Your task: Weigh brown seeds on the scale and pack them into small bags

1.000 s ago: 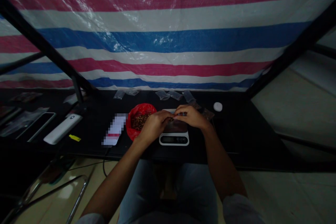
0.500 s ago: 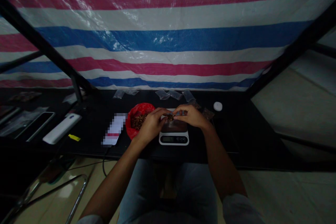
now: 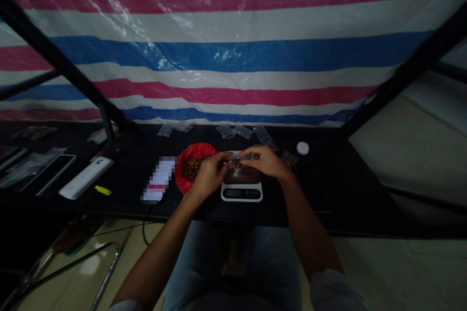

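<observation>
The left hand (image 3: 209, 176) and right hand (image 3: 264, 161) hold a narrow pinch on the mouth of a clear bag (image 3: 241, 173) resting on a scale (image 3: 241, 193). Brown granules (image 3: 236, 163) lie at the mouth, beside a red bag (image 3: 181, 177).

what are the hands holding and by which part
The left hand and right hand appear to pinch a small clear plastic bag by its top edge, over a digital scale. The exact finger grip is too small to tell.

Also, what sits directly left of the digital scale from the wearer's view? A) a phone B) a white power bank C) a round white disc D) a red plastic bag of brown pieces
D: the red plastic bag holding brown pieces sits beside the digital scale, next to the left hand.
</observation>
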`<state>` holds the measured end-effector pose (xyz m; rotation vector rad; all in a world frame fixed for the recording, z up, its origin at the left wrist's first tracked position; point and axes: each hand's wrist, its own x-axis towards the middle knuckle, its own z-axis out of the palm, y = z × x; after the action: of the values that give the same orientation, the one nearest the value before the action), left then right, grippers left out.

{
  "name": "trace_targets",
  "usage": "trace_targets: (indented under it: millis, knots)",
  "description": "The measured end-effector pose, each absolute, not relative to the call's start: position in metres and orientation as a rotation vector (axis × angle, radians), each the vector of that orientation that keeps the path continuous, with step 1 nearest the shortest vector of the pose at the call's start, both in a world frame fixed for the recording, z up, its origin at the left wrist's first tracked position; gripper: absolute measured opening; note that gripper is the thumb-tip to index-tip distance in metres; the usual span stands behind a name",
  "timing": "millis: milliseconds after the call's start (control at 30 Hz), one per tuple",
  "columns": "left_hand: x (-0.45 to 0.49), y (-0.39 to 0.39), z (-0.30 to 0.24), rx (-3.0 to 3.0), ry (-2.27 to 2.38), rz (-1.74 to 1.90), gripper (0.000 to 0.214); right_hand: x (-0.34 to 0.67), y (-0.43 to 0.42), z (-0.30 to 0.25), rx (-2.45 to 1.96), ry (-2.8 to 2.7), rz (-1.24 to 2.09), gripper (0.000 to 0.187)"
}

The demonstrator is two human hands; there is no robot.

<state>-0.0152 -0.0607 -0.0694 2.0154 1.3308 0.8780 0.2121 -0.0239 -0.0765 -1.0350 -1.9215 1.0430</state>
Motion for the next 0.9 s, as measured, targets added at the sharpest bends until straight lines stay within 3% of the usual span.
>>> trace_targets:
  millis: [600,900]
  knots:
    - [-0.015,-0.059,-0.071,1.973,1.275,0.933,0.031,0.215,-0.025,-0.074,-0.961,-1.898,1.119,0.022]
    - [-0.015,-0.016,-0.05,2.176,1.187,0.912,0.028,0.216,-0.012,-0.083,-1.061,-1.38,0.777,0.02]
